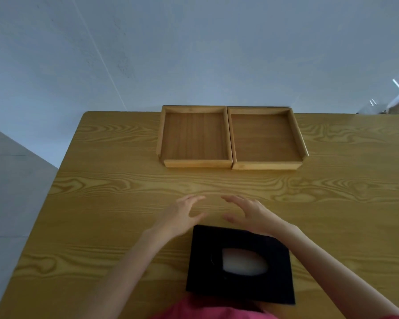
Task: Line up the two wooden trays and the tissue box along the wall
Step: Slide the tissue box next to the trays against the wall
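Nearest, at the surface's (101, 226) near edge, black tissue box (240, 284), likely light and rigid, best gripped by opposite sides; just beyond, left hand (182, 215) and right hand (251, 215) apart, spread, empty; farthest, two wooden trays (195, 137) touching along the far edge by the wall (193, 54).

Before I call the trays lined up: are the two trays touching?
Touching: the head view shows the left tray and right tray side walls meeting, no tabletop visible between.

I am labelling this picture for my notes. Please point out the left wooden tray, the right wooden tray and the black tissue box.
left wooden tray (195, 137): head view, on its inner floor.
right wooden tray (264, 139): head view, on its inner floor.
black tissue box (279, 282): head view, on its top face, right of the opening.
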Available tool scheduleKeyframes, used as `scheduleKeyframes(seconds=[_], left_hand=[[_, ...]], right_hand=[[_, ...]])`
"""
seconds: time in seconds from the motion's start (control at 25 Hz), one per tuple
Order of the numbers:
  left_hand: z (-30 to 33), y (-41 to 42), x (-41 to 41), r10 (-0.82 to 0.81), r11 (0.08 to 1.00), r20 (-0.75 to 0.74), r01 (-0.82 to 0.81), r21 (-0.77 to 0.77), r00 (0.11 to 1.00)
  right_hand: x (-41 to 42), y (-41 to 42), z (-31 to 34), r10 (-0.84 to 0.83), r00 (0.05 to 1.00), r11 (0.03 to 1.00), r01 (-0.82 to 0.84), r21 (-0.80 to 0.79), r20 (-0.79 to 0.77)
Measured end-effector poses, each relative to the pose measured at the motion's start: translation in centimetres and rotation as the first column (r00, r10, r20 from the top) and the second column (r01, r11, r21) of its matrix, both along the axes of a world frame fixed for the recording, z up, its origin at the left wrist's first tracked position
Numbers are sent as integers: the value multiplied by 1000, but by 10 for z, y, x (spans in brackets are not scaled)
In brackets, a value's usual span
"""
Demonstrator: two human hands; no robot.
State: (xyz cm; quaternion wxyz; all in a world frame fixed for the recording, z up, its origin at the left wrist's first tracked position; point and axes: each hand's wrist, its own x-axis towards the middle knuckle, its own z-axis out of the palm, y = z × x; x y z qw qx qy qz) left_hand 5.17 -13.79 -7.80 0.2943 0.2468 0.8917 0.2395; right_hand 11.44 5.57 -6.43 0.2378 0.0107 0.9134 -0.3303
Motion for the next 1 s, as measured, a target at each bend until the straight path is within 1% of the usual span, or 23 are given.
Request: scheduleKeyframes(seconds=[0.08, 0.2, 0.24, 0.32, 0.4, 0.48, 0.6, 0.68, 0.8, 0.88, 1.0], left_hand=[[-3, -3, 20, -27, 1000, 9, 27, 12, 1000], [-9, -2, 42, -27, 999, 54, 26, 22, 998], [-11, -1, 48, -13, 1000, 64, 11, 27, 998], [-13, -1, 55, 23, 999, 64, -25, 40, 998], [-15, -1, 57, 31, 999, 47, -33, 42, 998], [-14, -2, 56, 31, 998, 56, -34, 44, 998], [-8, -6, 46, 62, 995, 56, -66, 70, 996], [-3, -9, 35, 97, 993, -5, -97, 67, 995], [2, -14, 13, 210, 975, -53, -205, 86, 976], [3, -18, 0, 280, 957, -26, -276, 93, 960], [1, -22, -10, 342, 937, 9, -341, 75, 940]], right_hand=[[21, -2, 1, 25, 999, 1000, -25, -14, 20], [43, -8, -2, 88, 995, 993, -92, 67, 53], [47, -9, -6, 102, 994, 989, -105, 104, 35], [52, -13, -12, 86, 995, 985, -76, 155, -55], [55, -16, -15, 56, 991, 984, -34, 172, -125], [54, -19, -14, 42, 989, 985, -17, 172, -145], [39, -21, -5, 60, 982, 986, -30, 164, -181], [20, -25, 1, 74, 975, 986, -39, 163, -212], [-12, -33, 3, 67, 973, 986, -31, 164, -222], [-31, -40, 0, 74, 975, 983, -37, 178, -209], [-50, -48, -8, 117, 976, 973, -76, 220, -182]])
